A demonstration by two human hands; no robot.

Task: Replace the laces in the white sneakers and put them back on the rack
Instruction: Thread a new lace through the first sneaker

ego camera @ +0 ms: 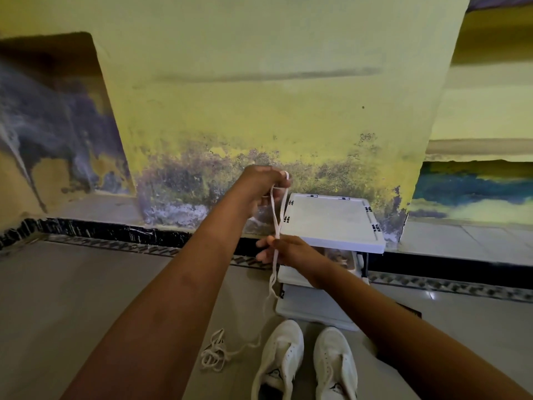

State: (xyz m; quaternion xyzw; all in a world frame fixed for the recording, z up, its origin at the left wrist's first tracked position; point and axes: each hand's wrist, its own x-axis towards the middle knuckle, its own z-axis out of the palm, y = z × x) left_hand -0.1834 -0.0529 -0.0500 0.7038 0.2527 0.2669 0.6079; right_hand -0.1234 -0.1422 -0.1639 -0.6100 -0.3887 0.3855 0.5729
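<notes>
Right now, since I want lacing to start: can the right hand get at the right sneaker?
Probably, once freed: the right hand pinches the lace, but the right sneaker lies uncovered on the floor below it.

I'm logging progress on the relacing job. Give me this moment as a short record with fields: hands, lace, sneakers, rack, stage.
left hand: raised, grips the upper end of the lace
right hand: lower, pinches the same lace
lace: white, doubled strand taut between the hands, tail trailing down to a loose heap on the floor
sneakers: two, white, side by side on the floor, toes toward the rack; no lace seen in them
rack: white, against the wall
stage: sneakers not yet on the rack
</notes>
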